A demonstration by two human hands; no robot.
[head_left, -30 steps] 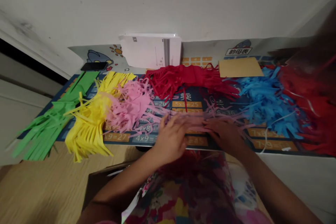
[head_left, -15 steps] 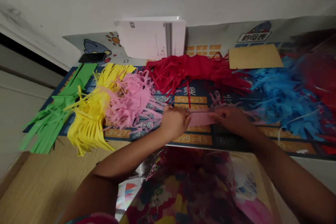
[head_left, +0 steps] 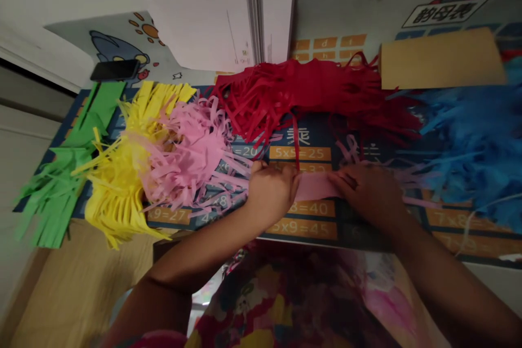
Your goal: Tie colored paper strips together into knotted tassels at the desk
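Observation:
A flat pink paper strip [head_left: 316,186] lies on the multiplication-table mat [head_left: 304,228], stretched between my hands. My left hand [head_left: 271,193] grips its left end, and my right hand [head_left: 367,190] holds its right end with the fingers spread over it. Just left of my left hand is a bushy mass of pink fringed paper [head_left: 187,157]. Red fringed paper [head_left: 302,89] lies above my hands, with one thin strand hanging close to the pink strip. Thin pink strands also trail beside my right hand.
Yellow [head_left: 118,185], green [head_left: 57,185] and blue [head_left: 477,147] fringed paper lie on the mat. Behind them are a white paper stack [head_left: 216,22], a black phone [head_left: 115,69] and a brown envelope [head_left: 440,60]. Floral clothing [head_left: 285,299] fills the bottom.
The view has moved closer to the mat. A second ago my hands were blurred among pink strands; now both hold the pink strip flat between them.

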